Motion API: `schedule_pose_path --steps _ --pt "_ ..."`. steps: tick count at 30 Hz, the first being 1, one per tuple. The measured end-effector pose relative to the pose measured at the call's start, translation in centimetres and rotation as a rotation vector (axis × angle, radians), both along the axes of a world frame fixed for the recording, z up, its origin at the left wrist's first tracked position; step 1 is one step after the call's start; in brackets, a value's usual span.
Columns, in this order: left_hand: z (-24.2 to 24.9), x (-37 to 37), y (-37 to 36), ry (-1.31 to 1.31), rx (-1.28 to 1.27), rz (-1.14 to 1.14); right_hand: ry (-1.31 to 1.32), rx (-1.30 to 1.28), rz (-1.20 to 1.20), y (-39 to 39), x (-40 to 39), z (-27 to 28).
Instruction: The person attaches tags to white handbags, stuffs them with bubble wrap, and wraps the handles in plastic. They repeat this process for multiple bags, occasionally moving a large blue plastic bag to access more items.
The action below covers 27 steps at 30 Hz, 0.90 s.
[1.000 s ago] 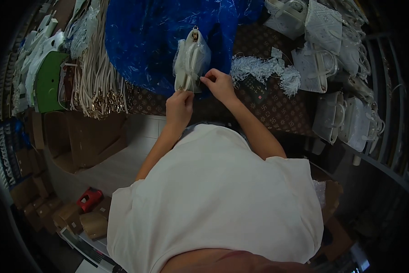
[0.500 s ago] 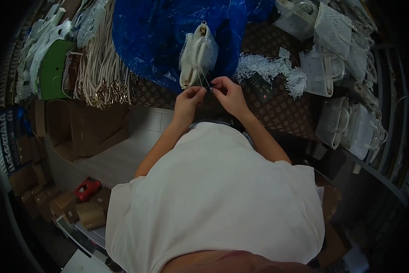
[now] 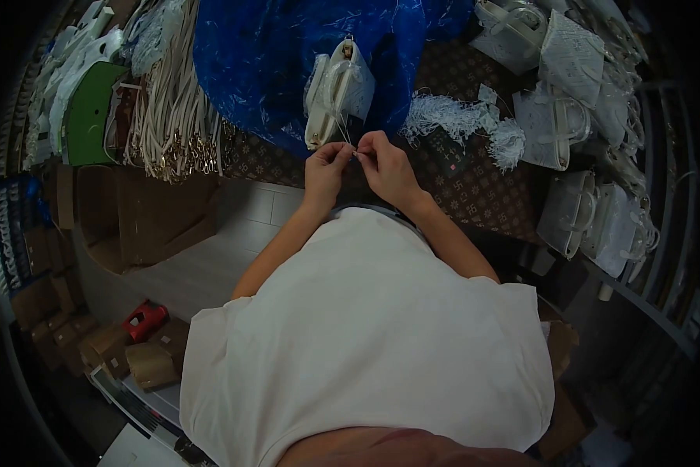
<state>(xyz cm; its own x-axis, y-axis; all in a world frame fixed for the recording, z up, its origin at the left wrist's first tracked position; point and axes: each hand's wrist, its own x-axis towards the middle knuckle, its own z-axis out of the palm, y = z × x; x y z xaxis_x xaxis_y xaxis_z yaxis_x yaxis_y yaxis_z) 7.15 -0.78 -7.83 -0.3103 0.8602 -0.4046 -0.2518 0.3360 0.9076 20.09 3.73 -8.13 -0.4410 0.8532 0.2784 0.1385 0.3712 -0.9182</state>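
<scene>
A white handbag with plastic wrap round its handles lies on blue plastic sheeting. Thin white string runs from the bag down to my fingertips, with a small dark tag beside it. My left hand pinches the string just below the bag. Close on its right, my right hand is also closed on the string, thumb against forefinger. The fingertips of both hands nearly touch, and the string ends between them are too small to make out.
Bundled white strings lie on the brown patterned table cover. Wrapped white bags crowd the right side. Beige straps with metal clasps and a green piece are at left. Below stands a cardboard box.
My hands have come closer together, and the right fingers have closed further. The dark tag now shows more clearly beside the bag.
</scene>
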Motion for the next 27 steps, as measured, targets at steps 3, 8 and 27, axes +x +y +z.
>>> schedule_pose_path --steps 3,8,27 --pt "-0.1 0.0 0.0 0.003 -0.002 -0.007 -0.001 -0.011 0.012 0.0 0.0 0.1" --pt "-0.4 -0.2 -0.1 0.042 0.007 -0.061 0.007 -0.029 0.001 -0.1 0.0 0.2" --pt "-2.9 -1.9 0.1 -0.698 -0.083 -0.032 -0.016 0.109 -0.078 0.5 -0.5 0.5"
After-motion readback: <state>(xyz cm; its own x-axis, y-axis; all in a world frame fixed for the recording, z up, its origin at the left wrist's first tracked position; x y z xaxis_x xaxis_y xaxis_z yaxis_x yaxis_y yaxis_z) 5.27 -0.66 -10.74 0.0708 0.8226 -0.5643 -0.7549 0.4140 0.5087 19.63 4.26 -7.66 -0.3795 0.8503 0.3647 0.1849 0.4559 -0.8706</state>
